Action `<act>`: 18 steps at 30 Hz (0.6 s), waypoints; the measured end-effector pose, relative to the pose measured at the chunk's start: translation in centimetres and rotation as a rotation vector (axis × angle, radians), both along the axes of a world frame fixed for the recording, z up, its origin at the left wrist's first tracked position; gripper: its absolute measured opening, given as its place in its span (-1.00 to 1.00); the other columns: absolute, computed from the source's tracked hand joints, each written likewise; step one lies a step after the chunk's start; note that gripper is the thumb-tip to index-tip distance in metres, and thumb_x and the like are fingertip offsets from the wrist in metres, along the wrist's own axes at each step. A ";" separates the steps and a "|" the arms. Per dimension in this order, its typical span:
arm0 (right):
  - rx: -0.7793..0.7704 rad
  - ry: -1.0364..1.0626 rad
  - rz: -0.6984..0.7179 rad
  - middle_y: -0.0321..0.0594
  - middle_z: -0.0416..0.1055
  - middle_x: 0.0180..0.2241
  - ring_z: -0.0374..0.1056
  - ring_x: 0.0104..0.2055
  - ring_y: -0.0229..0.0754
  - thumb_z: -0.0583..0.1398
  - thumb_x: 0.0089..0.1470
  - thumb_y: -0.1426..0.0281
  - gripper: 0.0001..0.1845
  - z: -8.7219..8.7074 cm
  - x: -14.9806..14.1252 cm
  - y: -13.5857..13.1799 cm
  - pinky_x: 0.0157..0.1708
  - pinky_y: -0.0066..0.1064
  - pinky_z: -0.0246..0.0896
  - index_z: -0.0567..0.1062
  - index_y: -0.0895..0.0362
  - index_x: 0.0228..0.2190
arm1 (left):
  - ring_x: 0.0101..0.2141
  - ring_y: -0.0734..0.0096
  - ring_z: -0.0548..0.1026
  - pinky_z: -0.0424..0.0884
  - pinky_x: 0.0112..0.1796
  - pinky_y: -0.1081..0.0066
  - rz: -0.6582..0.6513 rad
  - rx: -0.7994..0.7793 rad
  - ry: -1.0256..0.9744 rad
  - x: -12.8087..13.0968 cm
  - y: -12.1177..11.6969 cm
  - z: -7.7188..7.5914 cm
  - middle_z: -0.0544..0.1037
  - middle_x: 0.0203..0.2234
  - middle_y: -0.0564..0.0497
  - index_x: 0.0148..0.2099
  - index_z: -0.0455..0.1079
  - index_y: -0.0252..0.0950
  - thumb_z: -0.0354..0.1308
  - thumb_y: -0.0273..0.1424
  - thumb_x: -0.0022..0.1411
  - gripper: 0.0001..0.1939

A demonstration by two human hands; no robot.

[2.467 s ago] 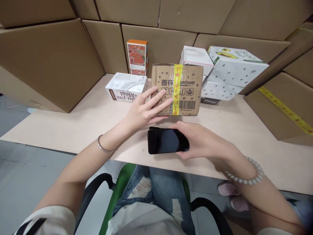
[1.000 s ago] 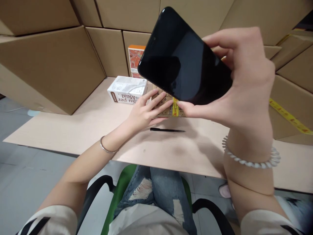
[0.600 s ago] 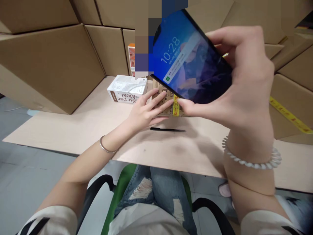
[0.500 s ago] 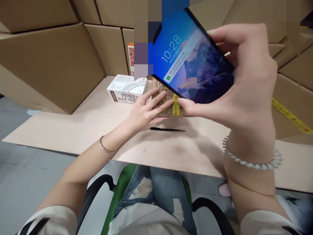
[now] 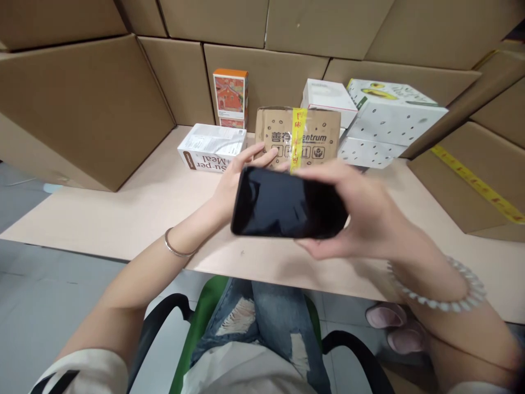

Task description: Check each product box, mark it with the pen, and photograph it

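Note:
In my right hand point(image 5: 356, 213) is a smartphone point(image 5: 283, 202) with a dark screen, lying sideways between thumb and fingers low over the table. My left hand point(image 5: 233, 180) rests with its fingers stretched out against the front of a small cardboard box point(image 5: 320, 120), which has yellow tape down its middle. Part of the left hand is behind the phone. A white box point(image 5: 211, 148) with "Su-per Meal" lettering stands just left of that hand.
An orange-topped picture box point(image 5: 231, 93) stands at the back. Right of the cardboard box are a white carton point(image 5: 328, 96) and stacked white patterned boxes point(image 5: 394, 120). Big cardboard cartons point(image 5: 82, 104) wall the table point(image 5: 151, 213); one taped carton point(image 5: 471, 180) stands at right.
My right hand has brought the phone down and turned it sideways; its lit lock screen is now dark. The pen on the table is now hidden. My left hand stays at the cardboard box.

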State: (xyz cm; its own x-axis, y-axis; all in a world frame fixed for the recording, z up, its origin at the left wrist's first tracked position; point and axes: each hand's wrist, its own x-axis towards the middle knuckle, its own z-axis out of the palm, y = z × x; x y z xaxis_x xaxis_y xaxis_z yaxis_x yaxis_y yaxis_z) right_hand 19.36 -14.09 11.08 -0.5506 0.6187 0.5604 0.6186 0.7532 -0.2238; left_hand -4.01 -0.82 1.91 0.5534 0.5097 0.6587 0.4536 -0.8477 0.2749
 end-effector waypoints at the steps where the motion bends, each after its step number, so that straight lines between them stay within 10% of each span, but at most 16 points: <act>1: -0.084 -0.041 0.026 -0.18 0.57 0.07 0.57 0.00 0.04 0.42 -0.02 0.26 -0.20 -1.1 0.1 -0.3 -0.11 -0.17 0.52 0.34 -0.05 0.23 | 0.47 -0.04 0.26 0.25 0.47 -0.19 -0.016 0.036 0.008 -0.1 0.1 0.1 0.45 0.36 0.01 0.36 0.38 0.06 0.08 0.07 0.49 -0.49; 9: -0.421 -0.218 0.064 0.02 0.58 0.05 0.52 0.07 0.15 0.42 -0.08 0.23 -0.23 -9.4 0.1 0.6 0.02 -0.02 0.48 0.46 0.15 0.17 | 0.54 -0.16 0.08 0.12 0.46 -0.40 -0.024 0.222 -0.032 -0.4 0.6 -0.1 0.18 0.51 0.04 0.45 0.19 0.20 0.22 0.06 0.41 -0.35; 18: -0.211 -0.245 0.109 -0.04 0.58 -0.05 0.48 -0.05 0.03 0.47 -0.06 -0.13 -0.24 -10.9 1.1 2.5 -0.04 -0.12 0.37 0.61 0.11 0.00 | 0.57 -0.20 -0.01 0.19 0.47 -0.31 -0.101 0.208 -0.103 -0.4 1.6 -1.3 -0.21 0.60 0.14 0.49 0.10 0.31 0.19 0.06 0.43 -0.32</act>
